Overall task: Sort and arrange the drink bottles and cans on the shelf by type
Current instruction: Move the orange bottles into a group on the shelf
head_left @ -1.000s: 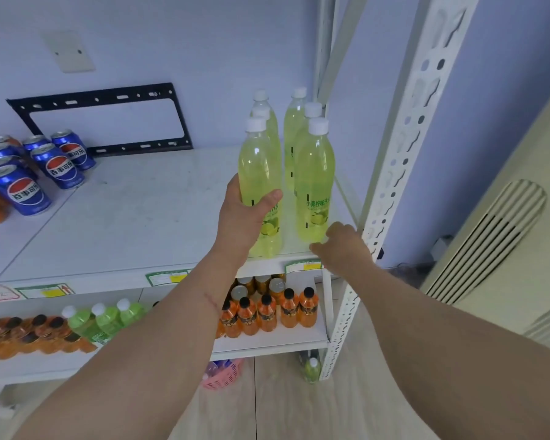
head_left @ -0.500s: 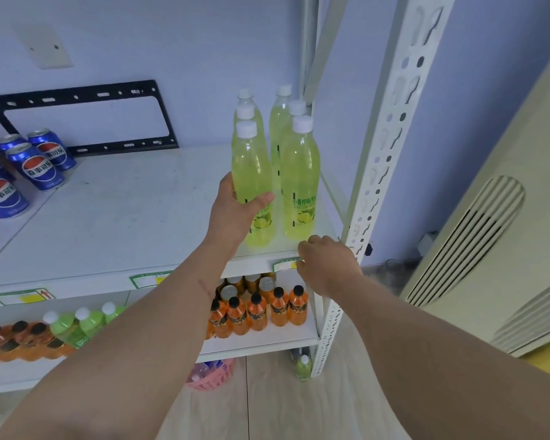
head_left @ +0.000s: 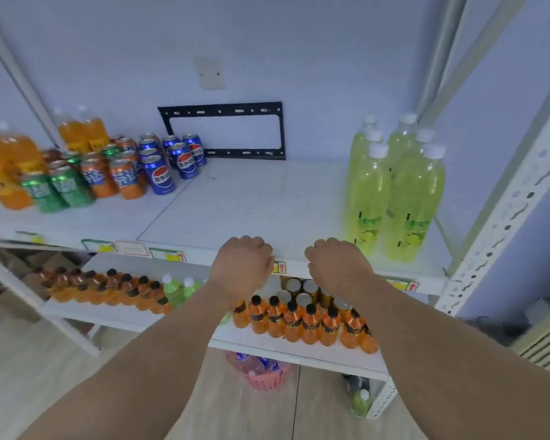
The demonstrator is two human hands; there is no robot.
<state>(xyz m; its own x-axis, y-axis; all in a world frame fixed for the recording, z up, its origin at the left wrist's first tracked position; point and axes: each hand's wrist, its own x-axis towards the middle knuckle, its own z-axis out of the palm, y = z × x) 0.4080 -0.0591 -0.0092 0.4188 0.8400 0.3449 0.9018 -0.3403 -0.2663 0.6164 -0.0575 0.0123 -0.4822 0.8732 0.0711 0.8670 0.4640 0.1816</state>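
Several yellow-green lemon drink bottles [head_left: 394, 198] with white caps stand in two rows at the right end of the upper shelf [head_left: 251, 201]. My left hand [head_left: 242, 265] and my right hand [head_left: 334, 265] hover at the shelf's front edge, fingers curled, holding nothing. Blue cola cans [head_left: 172, 163], orange soda cans [head_left: 115, 176] and green cans [head_left: 54, 188] cluster at the left, with large orange bottles [head_left: 7, 163] behind them.
The lower shelf carries small orange bottles [head_left: 299, 315], gold-topped cans [head_left: 302, 290] and green bottles [head_left: 178, 290]. A pink basket [head_left: 264, 373] sits on the floor. A perforated white upright [head_left: 502, 217] frames the right side. A black bracket [head_left: 223, 131] hangs on the wall.
My left hand let go of the front lemon bottle and drew back to the shelf edge. The view swung left, bringing the cans into sight.
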